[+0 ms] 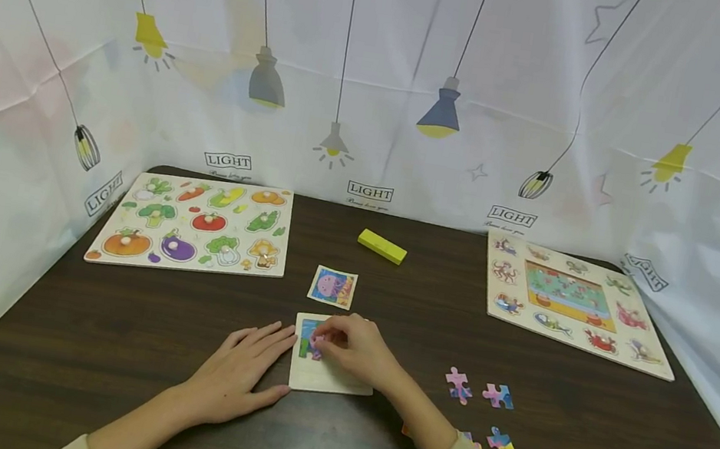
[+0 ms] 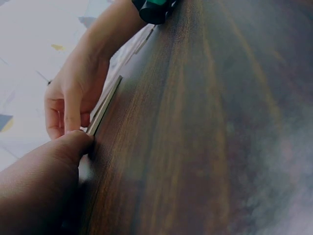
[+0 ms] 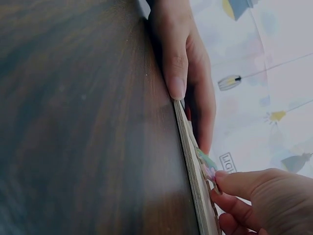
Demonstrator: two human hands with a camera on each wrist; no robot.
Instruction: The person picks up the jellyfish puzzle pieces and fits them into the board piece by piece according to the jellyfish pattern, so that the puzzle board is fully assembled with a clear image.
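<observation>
A small wooden puzzle tray [image 1: 331,384] lies on the dark table, with blue and green picture in its upper left corner. My right hand [image 1: 360,352] pinches a pinkish puzzle piece [image 3: 211,172] between thumb and fingers over that corner. The piece is tilted against the tray's surface in the right wrist view, and the fingers partly hide it. Flat on the table, my left hand [image 1: 239,379] touches the tray's left edge with its extended fingers and thumb. Several loose pieces [image 1: 458,386] lie to the right, some partly hidden by the right forearm.
Behind the tray lies a small square picture card [image 1: 333,287], with a yellow block [image 1: 382,246] farther back. A vegetable puzzle board [image 1: 192,226] is at back left, a sea-animal board [image 1: 571,306] at back right. A printed curtain [image 1: 386,50] encloses the table.
</observation>
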